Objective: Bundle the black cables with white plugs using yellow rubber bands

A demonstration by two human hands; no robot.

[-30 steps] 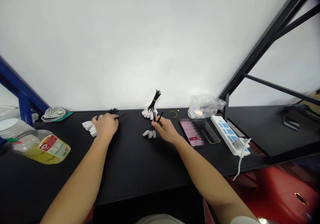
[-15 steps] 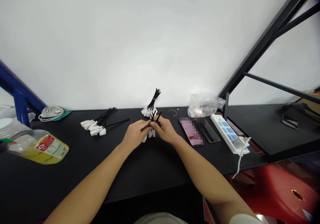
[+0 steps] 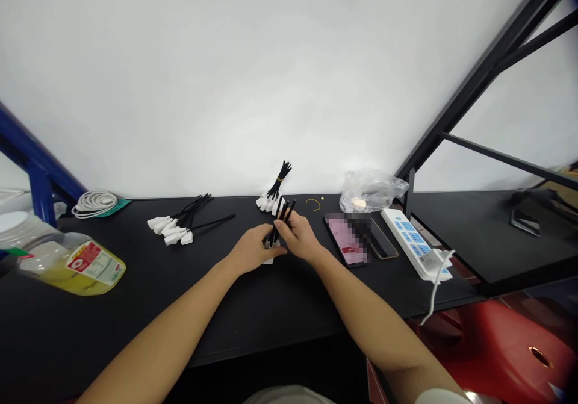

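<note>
Both my hands grip one small bundle of black cables with white connectors [image 3: 277, 228], held over the middle of the table. My left hand [image 3: 251, 250] closes around the white connector end, which its fingers mostly hide. My right hand [image 3: 297, 233] pinches the black cable part higher up, with the loose ends sticking up past the fingers. Just behind lies a tied bundle of like cables [image 3: 279, 181], bound by a yellow tie, its white connectors toward me. To the left, several loose black cables with white connectors [image 3: 176, 229] rest on the table.
On the black table [image 3: 253, 320], a yellow tie [image 3: 313, 204], a clear plastic bag [image 3: 372, 188], two phones [image 3: 345, 238] and a white power strip [image 3: 413, 241] lie rightward. A bottle of yellow liquid [image 3: 76, 265] and a coiled white cable [image 3: 94, 204] lie left. A red stool [image 3: 506, 344] stands lower right.
My left hand has shifted lower on the bundle, to its white connectors. My right hand keeps its hold near the top, and the black ends now stand closer together.
</note>
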